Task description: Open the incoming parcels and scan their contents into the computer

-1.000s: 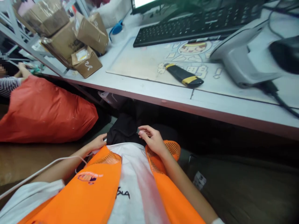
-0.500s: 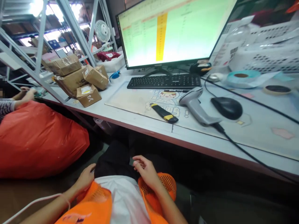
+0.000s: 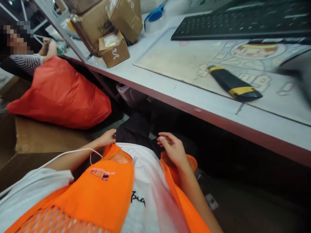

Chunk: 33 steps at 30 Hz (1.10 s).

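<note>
My left hand (image 3: 108,137) is at my left hip, by the edge of the orange mesh vest (image 3: 114,181) and the dark trousers (image 3: 136,129). Its fingers are curled in, and what they hold, if anything, is hidden. Over my lap hovers my right hand (image 3: 172,147), fingers loosely bent and a little apart, with nothing in them. A black and yellow utility knife (image 3: 233,82) lies on the desk mat (image 3: 170,58), away from both hands. Blurred at the right edge is part of a grey barcode scanner (image 3: 298,71).
Cardboard boxes (image 3: 115,50) are stacked at the desk's left end. A black keyboard (image 3: 233,24) stands behind the mat. A full red bag (image 3: 65,94) sits on the left beside a person in a striped sleeve (image 3: 28,63). The desk edge (image 3: 194,108) runs before my knees.
My view has tipped down and turned left; the monitor and mouse have left the picture. Both hands keep nearly the same place against my body. The knife stays on the mat.
</note>
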Tool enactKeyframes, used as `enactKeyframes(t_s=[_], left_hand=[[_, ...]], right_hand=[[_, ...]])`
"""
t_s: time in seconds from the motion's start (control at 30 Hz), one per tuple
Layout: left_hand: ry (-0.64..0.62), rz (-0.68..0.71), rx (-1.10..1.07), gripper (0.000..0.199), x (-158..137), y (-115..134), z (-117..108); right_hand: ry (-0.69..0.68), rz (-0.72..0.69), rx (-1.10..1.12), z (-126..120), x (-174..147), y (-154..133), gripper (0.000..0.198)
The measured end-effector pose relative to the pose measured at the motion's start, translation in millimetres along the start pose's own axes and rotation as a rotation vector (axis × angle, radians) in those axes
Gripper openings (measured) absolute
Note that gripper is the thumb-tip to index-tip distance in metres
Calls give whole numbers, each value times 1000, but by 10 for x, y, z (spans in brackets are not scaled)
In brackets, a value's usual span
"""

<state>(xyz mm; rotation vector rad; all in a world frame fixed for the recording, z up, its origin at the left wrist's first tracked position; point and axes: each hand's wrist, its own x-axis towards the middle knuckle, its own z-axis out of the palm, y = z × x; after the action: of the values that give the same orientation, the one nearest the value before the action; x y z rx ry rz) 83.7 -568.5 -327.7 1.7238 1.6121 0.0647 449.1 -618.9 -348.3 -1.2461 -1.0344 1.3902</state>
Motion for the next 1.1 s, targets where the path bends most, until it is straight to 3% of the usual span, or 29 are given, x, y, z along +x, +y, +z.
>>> enactKeyframes(t_s=[0.2,0.5,0.7,0.93,1.1], left_hand=[[-88,67,33,45,-98,33,-174],[83,-34,256,48,-4,226,15],[-81,-13,130,24,-35,151,-261],[-250,-97,-123,56,-44,-19,-293],[-196,-102,-75,52,257,-31,-167]], right_hand=[[2,1,-24,5,1,5,47],[-6,12,-41,22,9,39,47],[-6,33,-37,3,17,55,48],[-23,51,-50,23,26,44,46],[-22,63,-49,27,36,65,47]])
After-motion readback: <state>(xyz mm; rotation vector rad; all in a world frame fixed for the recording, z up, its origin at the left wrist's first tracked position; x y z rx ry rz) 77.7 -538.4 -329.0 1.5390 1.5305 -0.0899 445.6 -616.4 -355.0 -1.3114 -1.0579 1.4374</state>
